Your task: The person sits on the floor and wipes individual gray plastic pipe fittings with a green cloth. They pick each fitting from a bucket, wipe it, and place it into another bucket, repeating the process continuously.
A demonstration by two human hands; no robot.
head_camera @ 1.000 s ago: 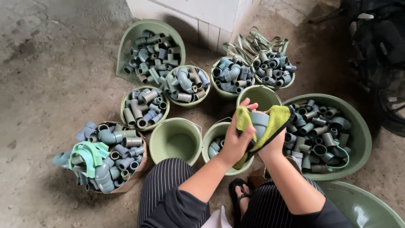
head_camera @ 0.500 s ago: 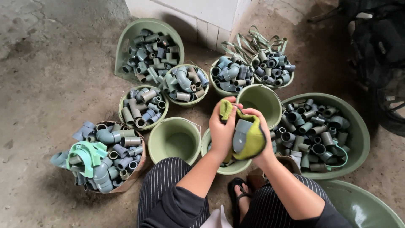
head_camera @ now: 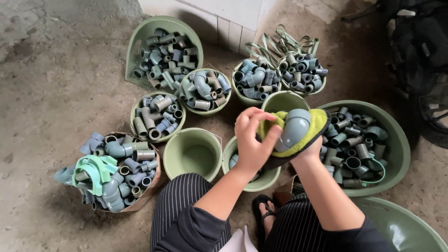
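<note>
Your left hand [head_camera: 253, 140] pinches the yellow cloth [head_camera: 313, 126] against the grey elbow fitting [head_camera: 295, 128]; your right hand [head_camera: 309, 150], mostly hidden, seemingly cups it above the green buckets [head_camera: 192, 153].

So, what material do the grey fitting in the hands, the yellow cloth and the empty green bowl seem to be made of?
Grey fitting: likely plastic, smooth with a dull sheen, moulded rounded bend.
Yellow cloth: seems soft fuzzy fabric, folding around the fitting.
Empty green bowl: probably plastic, matte, thin even rim.

Yellow-green cloth [head_camera: 313, 127], grey pipe elbow [head_camera: 295, 128], black-and-white striped trousers [head_camera: 179, 205].
</note>
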